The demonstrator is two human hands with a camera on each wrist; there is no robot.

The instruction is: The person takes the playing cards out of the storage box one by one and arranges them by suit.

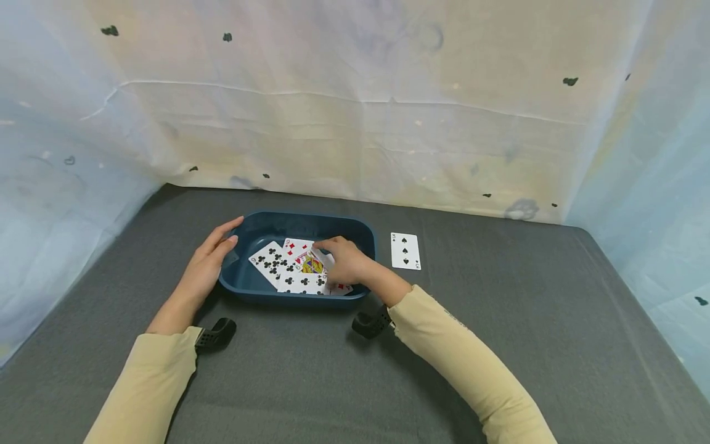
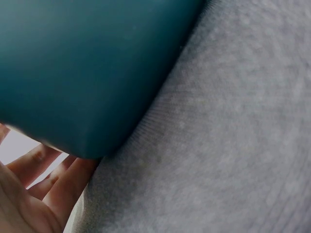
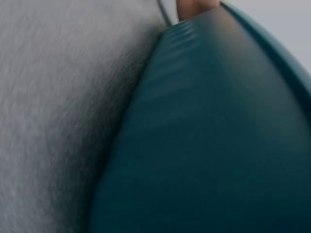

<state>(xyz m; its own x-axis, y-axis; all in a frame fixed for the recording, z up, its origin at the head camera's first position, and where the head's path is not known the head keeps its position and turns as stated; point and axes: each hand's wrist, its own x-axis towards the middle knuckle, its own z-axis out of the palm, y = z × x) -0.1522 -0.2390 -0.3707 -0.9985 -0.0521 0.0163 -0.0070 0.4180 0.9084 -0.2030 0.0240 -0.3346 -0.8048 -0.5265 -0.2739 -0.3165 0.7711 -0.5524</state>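
Note:
A dark blue rectangular plastic bin (image 1: 357,228) sits on the table, several face-up playing cards (image 1: 270,262) overlapping inside it. Clubs, red diamonds and a face card show. My left hand (image 1: 204,268) rests against the bin's left end, thumb at the rim; in the left wrist view its fingers (image 2: 68,187) lie fairly straight along the outer wall. Over the right side of the cards, my right hand (image 1: 349,264) reaches into the bin with curled fingers and pinches a tilted pale playing card (image 1: 327,259), partly hidden by the hand. The right wrist view shows mostly the bin's outer wall (image 3: 194,136).
A three of spades (image 1: 405,251) lies face up on the grey cloth-covered table (image 1: 299,382), right of the bin. Pale patterned sheets (image 1: 360,142) hang behind and at both sides. Black wrist bands (image 1: 219,335) sit on both wrists.

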